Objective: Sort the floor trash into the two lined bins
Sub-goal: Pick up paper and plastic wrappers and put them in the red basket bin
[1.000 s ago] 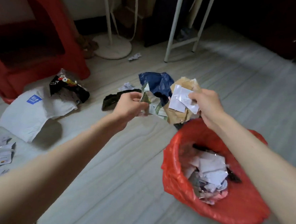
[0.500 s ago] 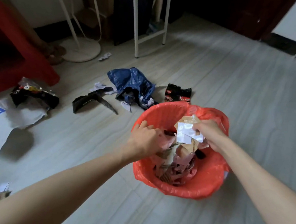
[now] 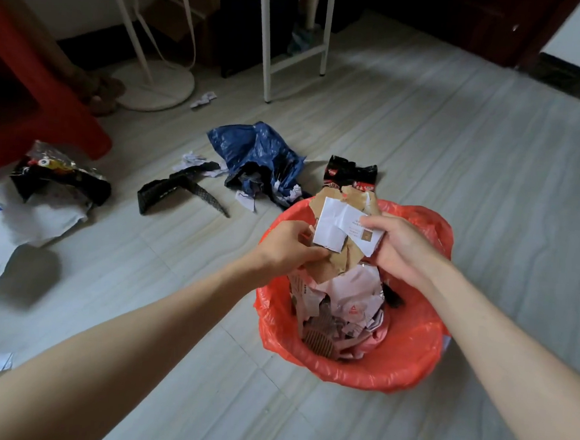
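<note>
Both grips clamped on torn paper (image 3: pixel 341 230), left hand (image 3: pixel 288 247), right hand (image 3: pixel 400 248), over red-lined bin (image 3: pixel 409 358)

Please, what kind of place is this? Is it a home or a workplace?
Most likely a room in a home. The floor is pale wood-look tile or laminate, a white standing-fan base sits by the wall, and a small bin with a red liner stands among household wrappers such as the blue plastic bag.

Both hands, left hand (image 3: pixel 288 245) and right hand (image 3: pixel 395 246), grip torn paper (image 3: pixel 337 231) above the red-lined bin (image 3: pixel 405 362).
</note>
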The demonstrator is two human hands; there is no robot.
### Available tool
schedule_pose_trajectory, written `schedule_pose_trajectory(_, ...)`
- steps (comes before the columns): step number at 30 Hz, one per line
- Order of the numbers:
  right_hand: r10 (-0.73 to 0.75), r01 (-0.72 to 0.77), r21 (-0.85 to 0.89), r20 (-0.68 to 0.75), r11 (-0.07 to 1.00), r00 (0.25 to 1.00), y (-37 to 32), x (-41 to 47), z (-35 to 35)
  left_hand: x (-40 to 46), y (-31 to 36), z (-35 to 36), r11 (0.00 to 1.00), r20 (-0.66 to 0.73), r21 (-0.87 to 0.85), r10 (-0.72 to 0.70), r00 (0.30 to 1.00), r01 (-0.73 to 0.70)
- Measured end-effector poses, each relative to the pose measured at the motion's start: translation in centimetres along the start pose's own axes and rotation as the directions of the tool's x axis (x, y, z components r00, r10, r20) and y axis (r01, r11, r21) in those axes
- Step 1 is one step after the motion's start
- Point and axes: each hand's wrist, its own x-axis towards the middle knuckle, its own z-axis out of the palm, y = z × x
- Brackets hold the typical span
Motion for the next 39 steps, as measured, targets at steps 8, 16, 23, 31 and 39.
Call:
schedule_pose_trajectory(8,0.150,-0.265,-0.649,-0.228,0.713,0.962,1.2,-0.1,-1.6,-0.1,-1.0,-0.1,0.835,-0.007,0.525,0.195,0.981,-0.162)
schedule_pose_trajectory(16,-0.140,-0.051,-0.995,-0.040,-0.081,0.989,4.5,-0.6,0.9,0.3,-2.7,-1.6,0.625,-0.168,0.751,0.494,0.853,-0.214)
schedule_pose_trajectory(23,0.350,-0.061,-0.969,-0.145,-0.239,0.926,10.4,1.6,1.1,0.4,-4.7,-2.9,0.852,0.061,0.501,0.139,0.988,-0.151)
schedule_pose_trajectory(31,0.348,-0.044,-0.953,-0.151,-0.299,0.925,9.6,3.6,1.4,1.4,-5.5,-2.1,0.913,0.019,0.392,0.114,0.993,-0.112)
schedule_pose_trajectory(39,-0.121,-0.113,-0.896,-0.067,-0.429,0.990,2.0,-0.3,6.1,1.2,-4.6,-3.0,0.999,0.231,0.047,-0.007,0.973,-0.004)
